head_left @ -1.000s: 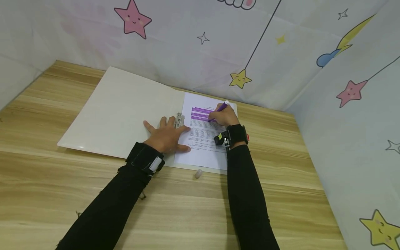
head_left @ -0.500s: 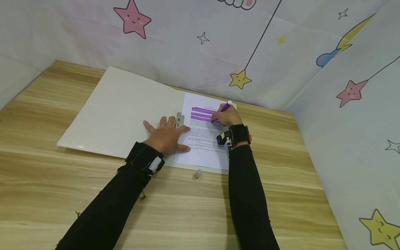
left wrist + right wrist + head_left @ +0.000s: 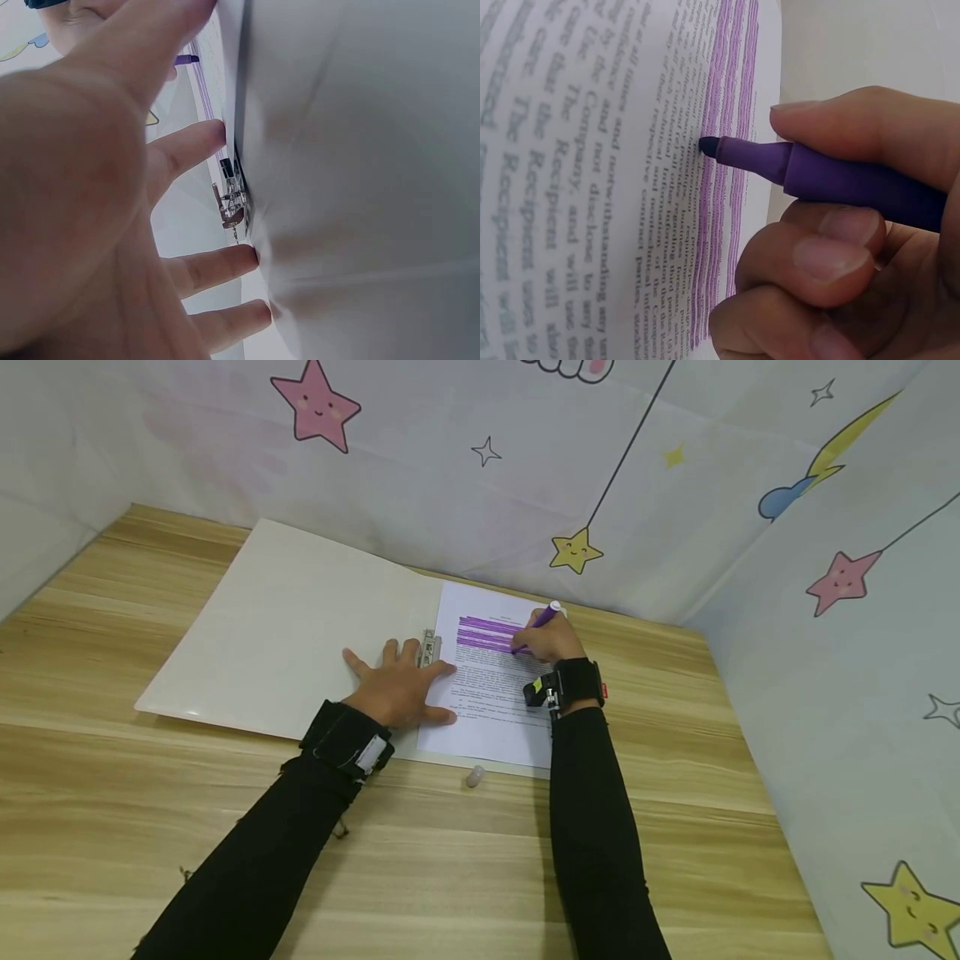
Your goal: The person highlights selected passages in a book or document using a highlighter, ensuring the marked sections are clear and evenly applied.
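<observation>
My right hand [image 3: 551, 637] grips a purple highlighter [image 3: 840, 176] between thumb and fingers. Its dark tip meets the printed page [image 3: 487, 702], where several purple stripes cover the upper lines of text. The page lies on the right side of an opened white folder [image 3: 285, 610]. Spread wide, my left hand [image 3: 397, 689] rests across the fold, thumb and index fingertips on the page's left edge and the other fingers on the folder. Beside those fingers is the folder's metal clip [image 3: 232, 199].
A small translucent cap [image 3: 475, 777] lies on the wooden table [image 3: 450, 860] just in front of the folder. Behind the table hangs a white backdrop [image 3: 420, 493] printed with stars, with another side of it rising at the right.
My right hand has moved a little to the right along a text line, taking the highlighter with it. The left hand stays in place.
</observation>
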`<action>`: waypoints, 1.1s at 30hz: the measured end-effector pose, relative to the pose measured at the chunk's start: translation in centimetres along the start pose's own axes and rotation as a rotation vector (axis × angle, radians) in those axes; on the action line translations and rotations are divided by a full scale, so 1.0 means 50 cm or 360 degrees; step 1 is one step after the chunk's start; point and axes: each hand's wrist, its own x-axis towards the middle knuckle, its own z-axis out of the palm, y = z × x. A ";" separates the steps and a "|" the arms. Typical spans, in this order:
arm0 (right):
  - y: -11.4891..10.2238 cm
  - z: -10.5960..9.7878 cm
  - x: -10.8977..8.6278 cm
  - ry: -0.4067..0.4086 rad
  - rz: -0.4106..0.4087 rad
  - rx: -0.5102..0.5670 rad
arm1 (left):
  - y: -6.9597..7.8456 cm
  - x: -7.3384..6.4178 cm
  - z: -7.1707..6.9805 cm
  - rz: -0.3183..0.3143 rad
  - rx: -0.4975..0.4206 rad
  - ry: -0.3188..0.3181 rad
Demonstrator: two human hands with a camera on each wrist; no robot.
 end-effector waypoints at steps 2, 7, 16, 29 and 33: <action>0.000 -0.001 -0.002 0.0010 0.0010 -0.0018 | -0.001 0.000 0.000 0.0002 -0.0005 -0.0002; -0.002 -0.007 -0.007 0.0028 0.0029 -0.0049 | -0.002 0.001 -0.001 0.0007 -0.0006 -0.0007; 0.004 -0.019 -0.005 0.0012 0.0067 -0.0035 | -0.002 0.001 -0.003 0.0010 -0.0010 -0.0017; 0.017 -0.037 -0.001 -0.0027 0.0111 -0.0001 | -0.003 0.003 -0.005 0.0012 -0.0013 -0.0017; 0.020 -0.045 0.000 -0.0052 0.0130 -0.0001 | -0.003 0.004 -0.004 0.0016 -0.0021 -0.0015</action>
